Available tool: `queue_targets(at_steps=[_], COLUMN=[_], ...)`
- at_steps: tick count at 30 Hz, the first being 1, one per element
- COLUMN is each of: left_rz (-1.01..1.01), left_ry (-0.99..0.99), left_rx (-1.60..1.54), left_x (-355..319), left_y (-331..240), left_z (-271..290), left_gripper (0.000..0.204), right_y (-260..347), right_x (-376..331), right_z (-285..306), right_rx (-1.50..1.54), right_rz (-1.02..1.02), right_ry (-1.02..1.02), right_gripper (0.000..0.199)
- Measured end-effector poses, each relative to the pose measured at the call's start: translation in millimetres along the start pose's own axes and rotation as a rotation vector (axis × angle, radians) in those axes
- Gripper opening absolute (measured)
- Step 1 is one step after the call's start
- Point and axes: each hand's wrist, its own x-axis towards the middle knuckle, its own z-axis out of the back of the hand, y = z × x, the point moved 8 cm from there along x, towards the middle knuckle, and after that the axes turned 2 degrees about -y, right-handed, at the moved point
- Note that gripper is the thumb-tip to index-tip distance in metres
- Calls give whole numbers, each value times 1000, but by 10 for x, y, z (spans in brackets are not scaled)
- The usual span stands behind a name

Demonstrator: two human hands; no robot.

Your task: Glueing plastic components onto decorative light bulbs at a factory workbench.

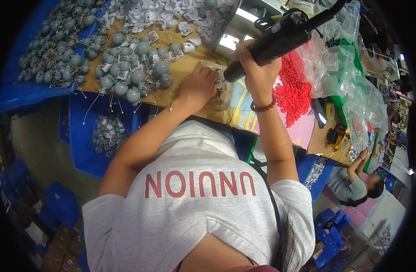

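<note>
We are working at a bench covered in brown card [185,63], and the stock around us suggests the job is only partly through. A large heap of grey round parts with trailing wires [126,68] is lying on the card to our left, with more of them in the blue tray [17,97] beyond, and a spread of small white housings [171,18] is lying at the far edge, so much of the stock appears to be waiting. We cannot tell which of these pieces are finished. Our left hand [199,86] is resting palm down on the bench with its fingers curled, pressing on a small clear-and-pale workpiece [217,86] just under the tool tip; the piece is largely hidden, and we cannot make out its exact form. Our right hand [257,68] is wrapping fully around the black powered screwdriver [280,38], gripping it tightly, with the tip angled down toward the workpiece. A pile of small red parts [294,90] is lying just right of that wrist, beside clear plastic bags [348,86].
</note>
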Motion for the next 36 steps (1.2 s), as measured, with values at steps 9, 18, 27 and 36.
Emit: queue_targets(at_steps=[9,18,27,36], left_rz=[42,40,26,41], left_ry=[-1,11,-7,18], left_rx=[-11,-97,-114,-107], left_x=[10,49,61,54], left_y=[36,40,49,16], left_z=[-33,39,15,9], left_gripper=[32,30,28,26], right_y=[-143,-162,-305,-281], right_x=[-124,-314,-463,-490], right_z=[28,-45,-95,-73], right_rx=[-37,-92,-150,-98], right_rz=[82,80,104,36], right_ry=[12,136,174,108], right_gripper=[10,20,10,13])
